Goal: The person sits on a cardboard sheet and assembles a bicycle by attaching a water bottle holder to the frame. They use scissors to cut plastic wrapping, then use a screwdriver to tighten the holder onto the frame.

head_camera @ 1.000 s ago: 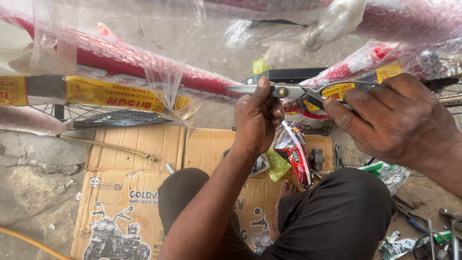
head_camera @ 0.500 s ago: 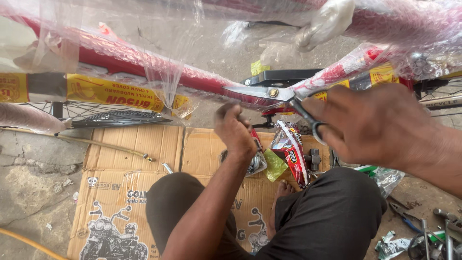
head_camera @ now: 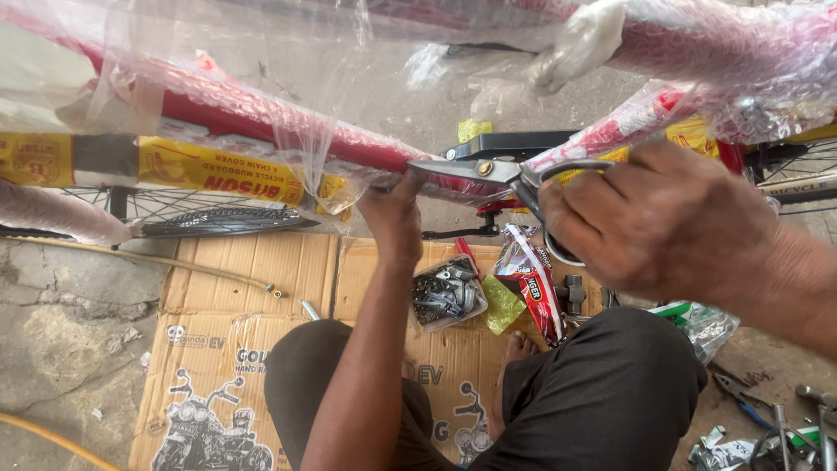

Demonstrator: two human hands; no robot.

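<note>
scissors (head_camera: 488, 170) lie along the red wrapped frame tube (head_camera: 261, 118), blades nearly shut, right hand (head_camera: 671, 218) fingers curled through the handles. left hand (head_camera: 392, 214) pinches the tube's plastic wrap just beside the blade tips, above cardboard (head_camera: 235, 288).

We sit on flattened printed cardboard (head_camera: 218, 349). On it, before our knees, a clear bag of metal bolts (head_camera: 443, 295) lies left of a crinkled foil packet (head_camera: 534, 281). Above them, steel scissors (head_camera: 488, 171) lie against the bubble-wrapped red bicycle tube (head_camera: 261, 113).
</note>
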